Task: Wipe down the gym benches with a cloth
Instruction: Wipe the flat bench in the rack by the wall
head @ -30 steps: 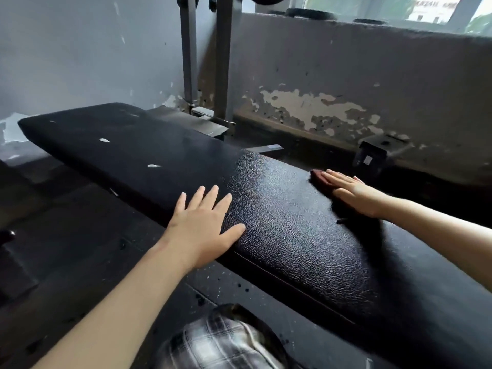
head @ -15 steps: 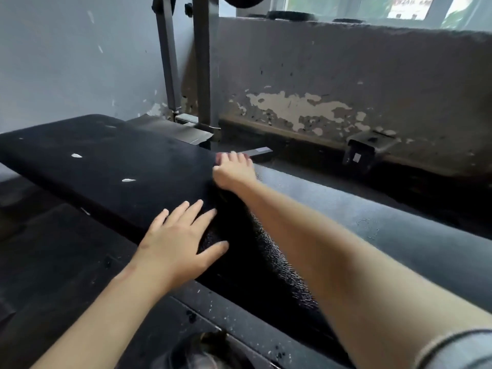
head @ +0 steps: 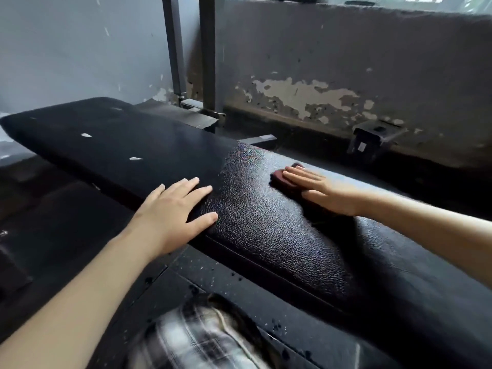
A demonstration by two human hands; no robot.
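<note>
A long black padded gym bench (head: 261,225) runs from the far left to the near right. Its pebbled vinyl shines in the middle. My right hand (head: 322,190) lies flat with straight fingers on a dark red cloth (head: 283,182), pressing it onto the bench top near the far edge. Only the cloth's left end shows past my fingertips. My left hand (head: 175,211) rests flat on the near edge of the bench, fingers spread, holding nothing. Small white flecks (head: 85,135) dot the bench's left part.
Two grey metal uprights (head: 207,54) of a rack rise behind the bench. A concrete wall with peeling paint (head: 306,94) stands close behind. A black bracket (head: 372,139) sits at the wall's foot. Black rubber floor (head: 66,222) lies below on the left. Plaid cloth (head: 199,339) shows at the bottom.
My right hand has swept the cloth back to the right along the far side of the bench. My left hand has stayed on the near edge.
</note>
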